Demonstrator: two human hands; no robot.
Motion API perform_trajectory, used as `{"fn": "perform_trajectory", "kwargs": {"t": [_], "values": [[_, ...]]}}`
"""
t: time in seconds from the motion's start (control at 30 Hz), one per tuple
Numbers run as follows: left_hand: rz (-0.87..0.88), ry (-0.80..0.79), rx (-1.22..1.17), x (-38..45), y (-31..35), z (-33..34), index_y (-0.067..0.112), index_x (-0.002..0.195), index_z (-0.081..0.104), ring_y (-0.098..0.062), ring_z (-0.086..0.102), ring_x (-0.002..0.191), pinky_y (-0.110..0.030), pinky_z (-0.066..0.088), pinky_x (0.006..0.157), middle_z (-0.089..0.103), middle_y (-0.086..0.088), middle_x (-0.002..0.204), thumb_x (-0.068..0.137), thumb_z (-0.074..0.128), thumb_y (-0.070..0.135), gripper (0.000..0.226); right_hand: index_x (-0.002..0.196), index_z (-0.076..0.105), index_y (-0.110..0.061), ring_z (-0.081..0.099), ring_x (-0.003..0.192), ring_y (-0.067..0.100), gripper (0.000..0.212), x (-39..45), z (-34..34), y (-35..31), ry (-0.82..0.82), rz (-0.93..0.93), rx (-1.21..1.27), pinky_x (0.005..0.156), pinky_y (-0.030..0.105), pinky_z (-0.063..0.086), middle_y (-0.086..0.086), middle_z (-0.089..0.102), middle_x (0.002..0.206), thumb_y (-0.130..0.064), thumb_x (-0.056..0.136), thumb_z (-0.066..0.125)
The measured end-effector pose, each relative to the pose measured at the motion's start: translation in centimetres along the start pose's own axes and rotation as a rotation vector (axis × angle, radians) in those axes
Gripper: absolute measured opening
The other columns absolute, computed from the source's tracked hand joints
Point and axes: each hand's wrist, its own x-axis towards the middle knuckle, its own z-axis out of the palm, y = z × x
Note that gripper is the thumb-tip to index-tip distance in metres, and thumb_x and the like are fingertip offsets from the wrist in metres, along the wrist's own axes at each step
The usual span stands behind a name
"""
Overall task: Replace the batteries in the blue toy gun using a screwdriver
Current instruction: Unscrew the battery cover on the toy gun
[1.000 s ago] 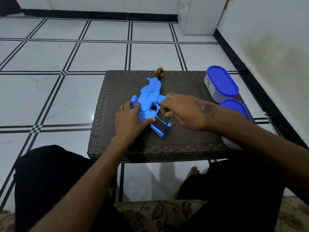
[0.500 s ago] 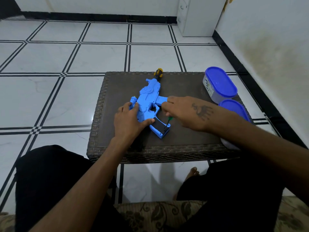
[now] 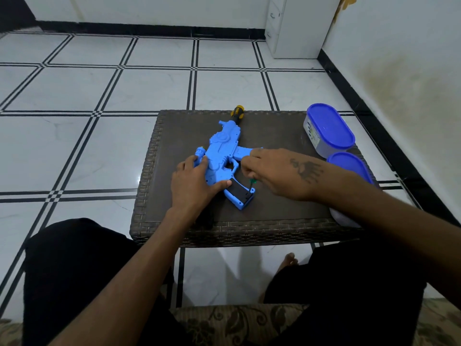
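Note:
The blue toy gun [image 3: 224, 148] lies flat on the dark wicker table [image 3: 274, 131], its grip pointing toward me. The grip's black battery compartment [image 3: 237, 189] faces up. My left hand [image 3: 193, 182] presses down on the gun's body, with the thumb stretched along the grip. My right hand [image 3: 277, 171] pinches a small green-handled screwdriver [image 3: 252, 182]. Its thin shaft slants down to the lower end of the grip. A second screwdriver with a yellow and black handle [image 3: 237, 112] lies at the table's far edge, partly hidden behind the barrel.
Two blue-lidded plastic containers stand at the table's right side, one [image 3: 329, 131] farther away and one [image 3: 349, 166] partly behind my right forearm. White tiled floor surrounds the table. A wall runs along the right.
My right hand has drawn back to the right off the grip, so the green screwdriver and its shaft now show. The left hand stays pressed on the gun.

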Motion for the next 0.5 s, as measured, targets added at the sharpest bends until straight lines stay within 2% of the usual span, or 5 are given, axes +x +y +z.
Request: {"fn": "perform_trajectory", "kwargs": {"t": [0.07,0.17,0.23,0.33,0.5], "values": [[0.003,0.000,0.008,0.05,-0.04,0.03,0.021,0.144,0.043,-0.031,0.036,0.135,-0.044,0.034,0.108,0.039,-0.009,0.150,0.072,0.058,0.076,0.092,0.100,0.056,-0.015,0.043,0.080,0.011,0.021,0.02,-0.46,0.21,-0.019,-0.059,0.063,0.074,0.029,0.038,-0.004,0.052,0.095,-0.001,0.085,0.053],[0.005,0.000,0.006,0.08,-0.08,0.06,0.020,0.144,0.043,-0.032,0.036,0.135,-0.045,0.034,0.108,0.039,-0.009,0.150,0.072,0.058,0.076,0.092,0.101,0.057,-0.015,0.052,0.083,0.016,0.027,-0.21,-0.72,0.08,-0.022,-0.057,0.113,0.075,0.032,0.042,-0.001,0.060,0.096,-0.002,0.079,0.051],[0.002,-0.004,-0.006,-0.04,-0.12,0.04,0.020,0.145,0.041,-0.032,0.034,0.136,-0.045,0.033,0.109,0.038,-0.010,0.150,0.073,0.058,0.075,0.092,0.110,0.053,-0.017,0.053,0.086,0.016,0.019,-0.40,-0.30,-0.24,-0.039,0.005,0.108,0.077,0.032,0.042,-0.002,0.058,0.103,-0.018,0.090,0.052],[0.020,-0.021,-0.060,-0.25,-0.11,0.20,0.029,0.151,0.027,-0.032,0.027,0.140,-0.046,0.027,0.112,0.028,-0.010,0.155,0.078,0.057,0.070,0.089,0.113,0.044,-0.020,0.045,0.076,0.015,0.029,-0.39,0.06,-0.55,-0.034,0.107,-0.057,0.070,0.031,0.037,-0.004,0.047,0.101,-0.044,0.100,0.036],[0.122,-0.140,-0.054,-0.19,-0.31,0.25,0.044,0.147,0.029,-0.036,0.009,0.147,-0.053,0.018,0.116,0.011,-0.008,0.162,0.082,0.055,0.066,0.073,0.099,0.045,-0.019,0.042,0.074,0.014,0.010,0.24,0.05,-0.17,-0.049,0.076,-0.085,0.068,0.032,0.037,-0.006,0.041,0.089,-0.028,0.102,0.043]]}}
